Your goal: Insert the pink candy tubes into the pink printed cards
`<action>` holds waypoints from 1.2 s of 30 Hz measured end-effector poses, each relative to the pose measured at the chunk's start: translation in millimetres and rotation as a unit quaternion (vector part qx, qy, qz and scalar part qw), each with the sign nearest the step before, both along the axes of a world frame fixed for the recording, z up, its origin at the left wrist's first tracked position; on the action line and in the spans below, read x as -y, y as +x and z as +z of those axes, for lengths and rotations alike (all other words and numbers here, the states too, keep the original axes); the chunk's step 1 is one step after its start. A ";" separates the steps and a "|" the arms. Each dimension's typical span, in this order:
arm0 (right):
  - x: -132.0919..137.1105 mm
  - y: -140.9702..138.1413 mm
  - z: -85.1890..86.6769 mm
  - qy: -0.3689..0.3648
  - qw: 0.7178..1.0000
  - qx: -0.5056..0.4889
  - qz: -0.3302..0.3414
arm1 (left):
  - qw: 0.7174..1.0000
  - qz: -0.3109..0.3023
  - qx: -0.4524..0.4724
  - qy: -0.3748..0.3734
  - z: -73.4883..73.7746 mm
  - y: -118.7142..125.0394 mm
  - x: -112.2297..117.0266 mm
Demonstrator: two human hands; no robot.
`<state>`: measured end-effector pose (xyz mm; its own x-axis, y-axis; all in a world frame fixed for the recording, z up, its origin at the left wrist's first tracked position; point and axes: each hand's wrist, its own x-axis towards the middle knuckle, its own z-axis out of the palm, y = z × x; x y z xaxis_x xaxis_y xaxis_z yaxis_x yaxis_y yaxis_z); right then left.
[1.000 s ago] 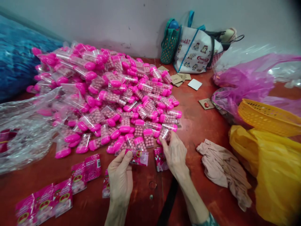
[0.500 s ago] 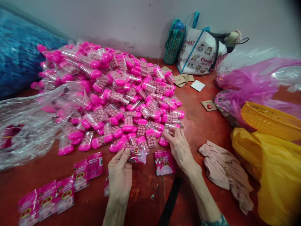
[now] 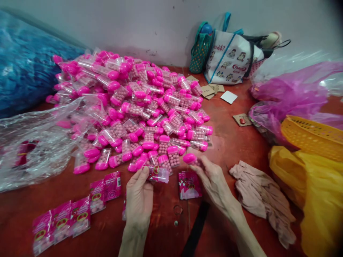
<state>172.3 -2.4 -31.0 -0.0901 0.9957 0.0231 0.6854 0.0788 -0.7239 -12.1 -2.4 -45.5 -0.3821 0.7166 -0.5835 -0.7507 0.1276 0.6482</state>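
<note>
A big heap of clear candy boxes with pink caps [image 3: 139,103] covers the red table [image 3: 230,142]. My left hand [image 3: 139,196] pinches an open printed pink sleeve [image 3: 158,174] just in front of the heap. My right hand [image 3: 214,180] holds one pink-capped candy box [image 3: 191,159] lifted off the heap's near edge, a hand's width right of the sleeve. A small stack of flat pink sleeves [image 3: 189,185] lies between my hands. Several sleeved packs [image 3: 77,207] lie in a row at the lower left.
Crumpled clear plastic [image 3: 32,146] lies at the left, a blue bag [image 3: 24,78] behind it. A beige cloth [image 3: 265,196], yellow bag [image 3: 316,192], orange basket [image 3: 313,137] and pink plastic [image 3: 292,92] fill the right. Tote bags [image 3: 227,57] and cardboard cards [image 3: 214,91] sit by the wall.
My right hand took a pink-capped box from the heap's edge and drew it back toward the sleeve. My left hand kept holding the sleeve in place.
</note>
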 end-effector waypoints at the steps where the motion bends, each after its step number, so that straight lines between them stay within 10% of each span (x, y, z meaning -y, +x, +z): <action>1: 6.9 -3.1 7.0 -0.041 0.997 -0.064 0.004 | 1.000 0.004 -0.003 -0.001 0.5 0.6 0.1; 17: 37.1 -31.5 8.6 -0.216 0.930 -0.295 -0.041 | 0.992 -0.088 -0.066 0.066 3.8 12.0 4.8; 25: 38.3 -31.2 4.7 -0.153 0.940 -0.291 -0.094 | 0.969 -0.228 -0.020 0.094 5.7 13.0 4.9; 36: 40.0 -21.1 -1.0 -0.190 0.931 -0.304 -0.068 | 0.964 -0.252 -0.042 0.066 3.4 15.5 5.5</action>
